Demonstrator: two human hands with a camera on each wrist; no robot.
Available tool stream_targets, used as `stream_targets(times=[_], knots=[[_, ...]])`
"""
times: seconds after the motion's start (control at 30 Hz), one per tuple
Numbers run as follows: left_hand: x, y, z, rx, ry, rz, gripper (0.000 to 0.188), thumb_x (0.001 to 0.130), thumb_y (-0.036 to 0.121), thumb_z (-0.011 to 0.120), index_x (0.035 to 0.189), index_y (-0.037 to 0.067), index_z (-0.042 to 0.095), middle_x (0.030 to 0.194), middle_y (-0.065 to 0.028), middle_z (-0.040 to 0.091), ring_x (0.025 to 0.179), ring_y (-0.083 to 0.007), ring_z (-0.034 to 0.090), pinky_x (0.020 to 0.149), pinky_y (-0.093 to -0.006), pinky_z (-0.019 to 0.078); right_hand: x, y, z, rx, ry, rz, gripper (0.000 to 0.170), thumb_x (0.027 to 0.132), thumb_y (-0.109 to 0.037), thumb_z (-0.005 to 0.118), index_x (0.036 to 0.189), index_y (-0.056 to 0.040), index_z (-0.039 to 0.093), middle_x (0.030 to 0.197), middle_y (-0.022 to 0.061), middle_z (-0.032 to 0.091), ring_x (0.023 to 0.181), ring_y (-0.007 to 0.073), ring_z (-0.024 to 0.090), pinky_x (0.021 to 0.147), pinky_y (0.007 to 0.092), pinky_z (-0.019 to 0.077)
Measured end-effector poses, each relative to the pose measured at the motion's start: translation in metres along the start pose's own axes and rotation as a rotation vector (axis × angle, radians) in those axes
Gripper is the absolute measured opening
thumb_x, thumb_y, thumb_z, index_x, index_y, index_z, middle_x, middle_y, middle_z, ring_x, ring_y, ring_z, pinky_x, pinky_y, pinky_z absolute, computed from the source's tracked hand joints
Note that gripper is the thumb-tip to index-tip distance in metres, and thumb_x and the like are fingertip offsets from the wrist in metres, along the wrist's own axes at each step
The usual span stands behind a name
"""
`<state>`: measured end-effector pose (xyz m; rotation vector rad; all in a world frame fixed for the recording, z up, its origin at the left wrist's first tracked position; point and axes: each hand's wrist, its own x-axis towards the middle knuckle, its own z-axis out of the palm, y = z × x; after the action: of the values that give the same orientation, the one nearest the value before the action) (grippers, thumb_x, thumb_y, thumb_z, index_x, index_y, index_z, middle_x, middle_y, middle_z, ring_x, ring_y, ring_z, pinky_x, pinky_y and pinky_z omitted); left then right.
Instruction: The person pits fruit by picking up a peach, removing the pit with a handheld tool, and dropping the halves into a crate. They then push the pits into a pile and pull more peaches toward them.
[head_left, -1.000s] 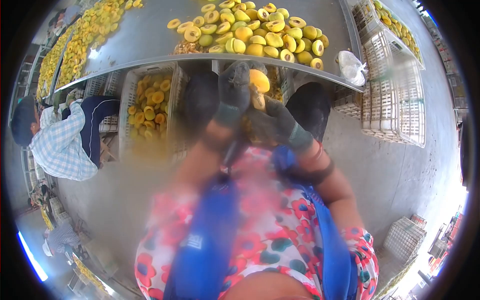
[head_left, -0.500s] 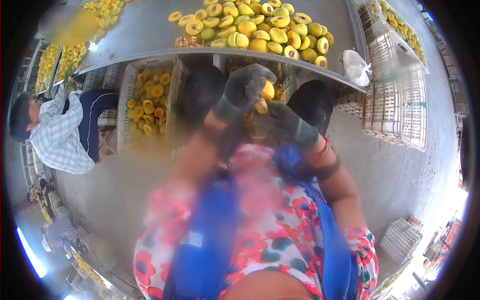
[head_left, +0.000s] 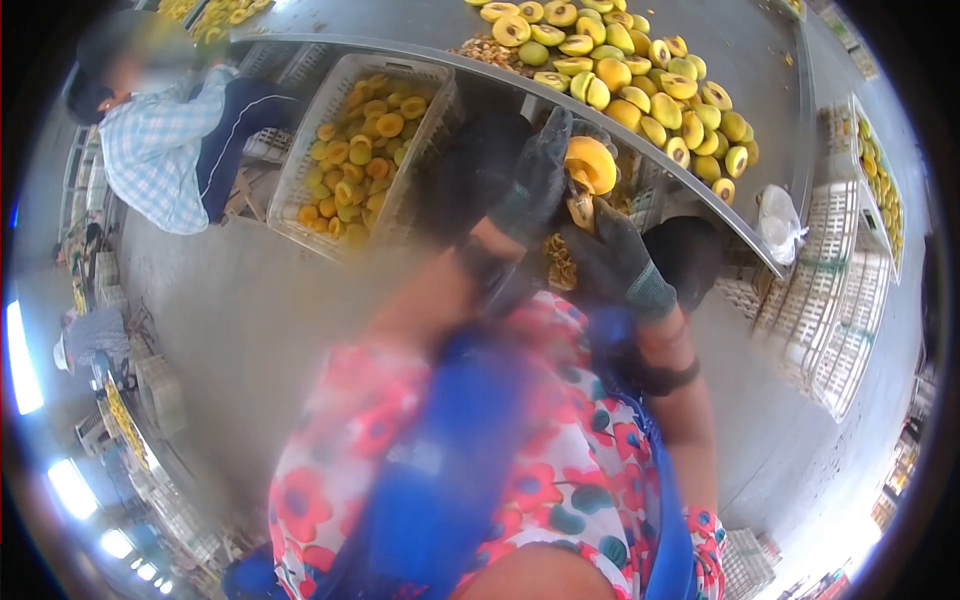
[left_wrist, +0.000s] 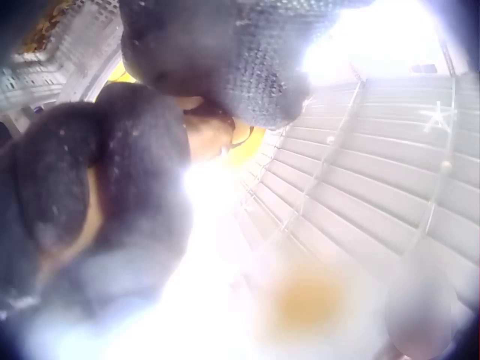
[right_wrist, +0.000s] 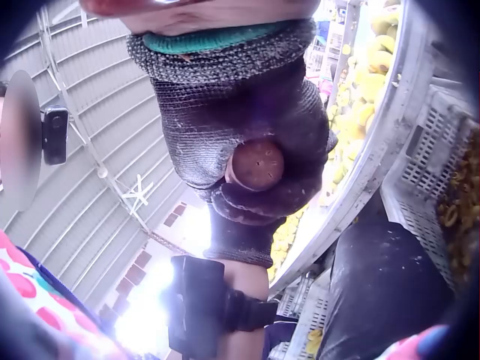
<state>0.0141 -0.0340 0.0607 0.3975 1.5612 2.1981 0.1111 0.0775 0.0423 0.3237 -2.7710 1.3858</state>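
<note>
My gloved left hand [head_left: 545,165] grips a yellow peach half [head_left: 590,165] above my lap. Close below it, my gloved right hand [head_left: 615,255] holds a pitting tool [head_left: 580,208], its working end right at the fruit. In the right wrist view the round brown butt of the tool's handle [right_wrist: 257,165] pokes out of the right fist. The left wrist view catches part of the tool [left_wrist: 206,136] between dark gloved fingers, with yellow fruit [left_wrist: 246,148] beside it. Fingers hide much of the fruit there.
A metal table [head_left: 480,68] ahead carries a heap of halved peaches [head_left: 640,90] and loose pits [head_left: 487,52]. To the left stands a crate [head_left: 285,195] of peach halves. Stacked white crates [head_left: 825,290] and a white plastic bag [head_left: 780,222] are at right. Another person [head_left: 165,150] sits at far left.
The head view has swung left, so table and crates sit further right. The peach half, turned more edge-on half a second ago, now faces up more, and the left fingers have straightened somewhat.
</note>
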Motion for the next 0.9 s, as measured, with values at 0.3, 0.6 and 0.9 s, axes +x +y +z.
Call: stream_targets(times=[0.3,0.6,0.9], knots=[[0.015,-0.002,-0.068,-0.546,0.265,-0.126,0.059,0.088,0.059,0.048,0.102,0.003,0.056,0.096,-0.0121,0.063,0.086,-0.0212,0.062,0.074,-0.0293,0.0544,0.012,-0.021,0.011,0.137,0.112,0.037,0.027,0.081,-0.014,0.063,0.1,0.0002,0.052,0.083,0.0239,0.06,0.076,0.0395,0.06,0.064,0.0409,0.0463],[0.01,0.037,-0.242,1.202,1.086,0.281,0.042,0.087,0.039,0.056,0.104,0.0,0.063,0.101,-0.0179,0.063,0.097,-0.0334,0.058,0.086,-0.0405,0.0453,-0.01,0.042,0.011,-0.057,0.413,0.381,0.026,0.082,-0.023,0.063,0.091,-0.002,0.049,0.071,0.0231,0.06,0.07,0.0439,0.059,0.06,0.0478,0.0468],[0.126,-0.028,-0.119,1.459,0.295,0.489,0.045,0.086,0.046,0.05,0.099,0.006,0.066,0.104,-0.0145,0.065,0.097,-0.0337,0.061,0.087,-0.0438,0.0447,-0.012,0.035,0.018,0.025,0.423,0.387,0.027,0.083,-0.022,0.064,0.089,-0.0013,0.048,0.072,0.0241,0.059,0.071,0.0443,0.058,0.058,0.0469,0.0453]])
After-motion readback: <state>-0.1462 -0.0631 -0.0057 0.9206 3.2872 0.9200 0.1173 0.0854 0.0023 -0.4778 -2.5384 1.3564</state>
